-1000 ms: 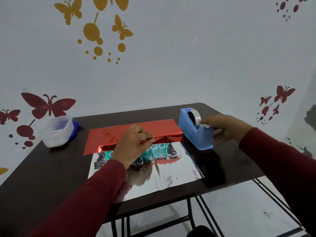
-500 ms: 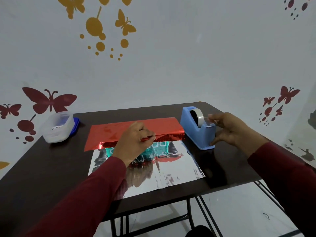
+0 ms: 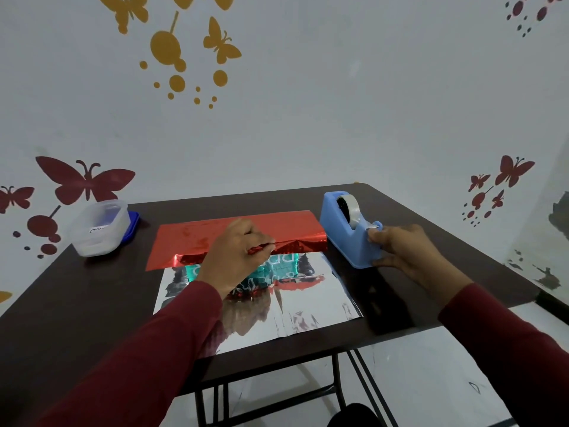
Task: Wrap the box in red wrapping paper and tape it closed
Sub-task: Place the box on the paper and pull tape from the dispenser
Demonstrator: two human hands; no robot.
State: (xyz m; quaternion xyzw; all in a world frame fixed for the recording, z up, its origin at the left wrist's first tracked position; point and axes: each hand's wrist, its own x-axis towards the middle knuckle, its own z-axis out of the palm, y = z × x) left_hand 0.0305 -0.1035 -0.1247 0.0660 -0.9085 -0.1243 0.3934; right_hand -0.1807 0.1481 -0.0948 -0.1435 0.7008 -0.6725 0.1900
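Red wrapping paper (image 3: pixel 197 235) is folded over the box (image 3: pixel 283 265), whose teal printed side shows under the flap. The paper's silver underside (image 3: pixel 308 306) lies flat on the table toward me. My left hand (image 3: pixel 234 257) rests on top of the box and pinches the red flap's edge. A blue tape dispenser (image 3: pixel 341 232) with a clear tape roll (image 3: pixel 352 208) stands right of the box. My right hand (image 3: pixel 403 251) is at the dispenser's cutter end, thumb and fingertip pinching the tape end there.
A dark brown table (image 3: pixel 77 297) carries everything; its front edge runs just below the silver sheet. A translucent plastic container (image 3: pixel 98 226) on a blue lid sits at the back left. The wall with butterfly stickers is close behind the table.
My right hand drew the tape out from the roll and has come down to the dispenser's cutter. My left hand has kept its hold on the red flap.
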